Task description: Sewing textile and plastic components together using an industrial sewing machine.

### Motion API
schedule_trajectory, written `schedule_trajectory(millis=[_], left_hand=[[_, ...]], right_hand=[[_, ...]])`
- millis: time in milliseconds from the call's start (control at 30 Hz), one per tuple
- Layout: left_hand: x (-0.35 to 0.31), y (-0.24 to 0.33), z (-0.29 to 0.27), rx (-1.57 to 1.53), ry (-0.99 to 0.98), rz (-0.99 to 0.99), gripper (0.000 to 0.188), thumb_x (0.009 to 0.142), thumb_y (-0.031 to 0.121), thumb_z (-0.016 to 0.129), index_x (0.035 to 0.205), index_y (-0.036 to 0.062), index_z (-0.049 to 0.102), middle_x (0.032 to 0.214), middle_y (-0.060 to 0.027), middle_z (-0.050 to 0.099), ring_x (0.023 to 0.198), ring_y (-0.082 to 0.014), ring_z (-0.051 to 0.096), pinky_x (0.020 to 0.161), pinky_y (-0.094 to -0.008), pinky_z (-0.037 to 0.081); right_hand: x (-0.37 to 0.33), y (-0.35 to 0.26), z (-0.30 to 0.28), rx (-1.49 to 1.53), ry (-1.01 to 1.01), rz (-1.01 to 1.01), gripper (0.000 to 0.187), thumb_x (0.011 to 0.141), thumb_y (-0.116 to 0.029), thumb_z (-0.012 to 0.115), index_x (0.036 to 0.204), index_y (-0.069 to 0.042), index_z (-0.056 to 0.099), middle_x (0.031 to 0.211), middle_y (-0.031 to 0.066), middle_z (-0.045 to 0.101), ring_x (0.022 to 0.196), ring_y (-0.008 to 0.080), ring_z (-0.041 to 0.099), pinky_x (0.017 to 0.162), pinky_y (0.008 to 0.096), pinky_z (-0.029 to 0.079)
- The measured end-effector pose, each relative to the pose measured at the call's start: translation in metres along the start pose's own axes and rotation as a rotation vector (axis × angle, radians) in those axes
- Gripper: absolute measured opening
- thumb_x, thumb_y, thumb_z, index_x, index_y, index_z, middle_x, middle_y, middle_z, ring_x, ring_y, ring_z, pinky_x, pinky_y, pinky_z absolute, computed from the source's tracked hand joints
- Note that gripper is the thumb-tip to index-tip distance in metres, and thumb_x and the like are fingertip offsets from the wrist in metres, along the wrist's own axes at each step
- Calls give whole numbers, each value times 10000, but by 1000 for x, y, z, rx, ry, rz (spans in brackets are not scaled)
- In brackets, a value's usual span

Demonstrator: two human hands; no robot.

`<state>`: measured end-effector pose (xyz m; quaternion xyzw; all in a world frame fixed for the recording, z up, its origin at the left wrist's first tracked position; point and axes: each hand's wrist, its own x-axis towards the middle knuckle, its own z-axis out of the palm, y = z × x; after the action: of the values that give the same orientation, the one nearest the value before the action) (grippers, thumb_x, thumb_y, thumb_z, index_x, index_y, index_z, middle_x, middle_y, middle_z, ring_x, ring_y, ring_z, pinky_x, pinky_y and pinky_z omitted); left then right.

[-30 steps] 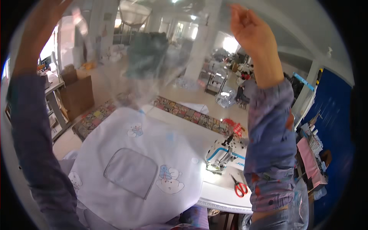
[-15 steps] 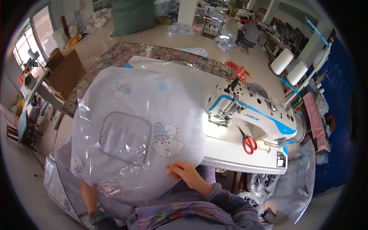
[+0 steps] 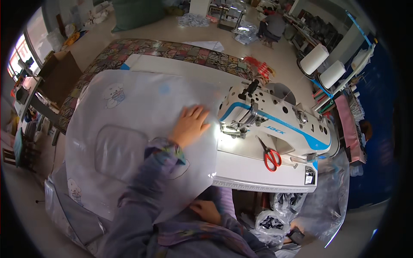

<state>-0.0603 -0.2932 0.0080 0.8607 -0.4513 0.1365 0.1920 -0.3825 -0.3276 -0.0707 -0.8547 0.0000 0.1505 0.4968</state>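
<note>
A large translucent white plastic piece (image 3: pixel 86 146), printed with cartoon bears and bearing a rounded square panel (image 3: pixel 120 150), lies over the sewing table at my left. My left hand (image 3: pixel 189 126) rests on its upper surface, palm down with fingers spread, near the sewing machine's needle end. Down by the plastic's near edge, over my lap, my right hand (image 3: pixel 207 211) has its fingers curled; what lies between them is hidden. The white and blue sewing machine (image 3: pixel 279 124) stands right of the plastic, its lamp lit.
Red-handled scissors (image 3: pixel 271 159) lie on the machine bed (image 3: pixel 266 174). White thread cones (image 3: pixel 314 59) stand behind at the right. Clear bags of grey pieces (image 3: pixel 273 221) are below the table's front edge. A patterned cloth (image 3: pixel 172 50) covers the surface beyond. Far back, a person (image 3: pixel 273 26) crouches.
My left hand has moved from the plastic's lower left edge up onto its top. My right hand has dropped toward my lap. The view has shifted, and the plastic looks flatter.
</note>
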Motion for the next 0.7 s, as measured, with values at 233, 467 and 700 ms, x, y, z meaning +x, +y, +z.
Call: schedule_trajectory(millis=[233,467,700], left_hand=[[-21,2,-16,53,25,-146,368,908,311,633,1233,140,622,1282,-60,601,1224,-283,557,1079,-616,333],[106,-42,40,-20,166,-19,275,855,297,665,998,66,621,973,-126,634,933,-325,618,722,-458,523],[65,-44,25,-29,-139,-94,362,885,412,668,905,54,619,731,-134,654,692,-381,637,621,-498,478]], right_hand=[[2,5,-53,792,302,4,407,1034,-269,568,1301,39,578,1283,98,643,1131,192,619,993,344,461],[26,-37,10,714,-41,258,371,1012,-327,589,944,25,686,733,75,641,697,120,585,636,318,478],[9,-27,2,354,-546,-39,282,983,-279,606,1027,-15,694,889,150,706,767,240,686,728,362,549]])
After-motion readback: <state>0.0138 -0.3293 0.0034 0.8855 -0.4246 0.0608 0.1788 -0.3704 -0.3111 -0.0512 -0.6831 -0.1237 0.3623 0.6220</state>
